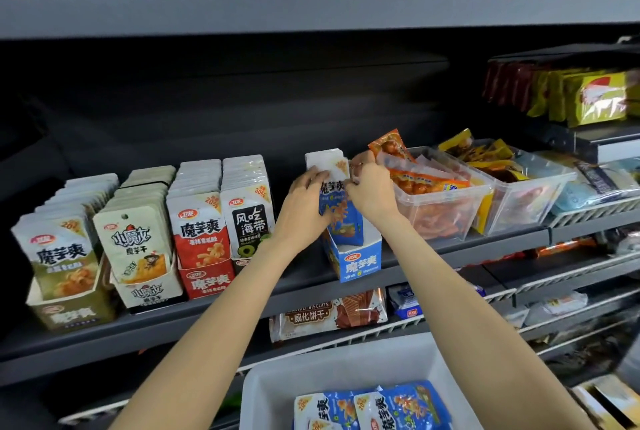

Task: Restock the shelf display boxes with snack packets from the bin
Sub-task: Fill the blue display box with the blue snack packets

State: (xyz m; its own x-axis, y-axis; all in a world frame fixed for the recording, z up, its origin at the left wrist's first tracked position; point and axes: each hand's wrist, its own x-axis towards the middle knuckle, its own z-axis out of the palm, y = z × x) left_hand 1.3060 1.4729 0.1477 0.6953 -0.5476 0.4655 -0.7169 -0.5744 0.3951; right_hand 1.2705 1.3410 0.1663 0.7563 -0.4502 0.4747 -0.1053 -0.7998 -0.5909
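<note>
My left hand (304,199) and right hand (369,187) close from either side on a stack of blue snack packets (334,194), fingers curled round its edges, as I seat it upright in the blue display box (356,260) on the grey shelf (156,322). I hold the stack from both sides, I judge, so the slippery packets stay squared and slide in together rather than fanning out. The lower part of the stack is already inside the box; the white tops stand above its rim, and I cannot tell whether the packets have reached the bottom.

The box's front wall is cut low, which leaves the packet faces showing to shoppers. To its left, apart from it, four other display boxes stand in a row, among them the red display box (206,279), all packed with upright packets. Just to the right sits a clear tub (446,201) of orange packets, near my right wrist.

Nearest me, below the shelf, the white bin (266,384) holds more blue packets (374,407) lying flat, within easy reach for the next handful. The blue box looks to have room behind the stack, so restocking is, in my judgement, partway done.
</note>
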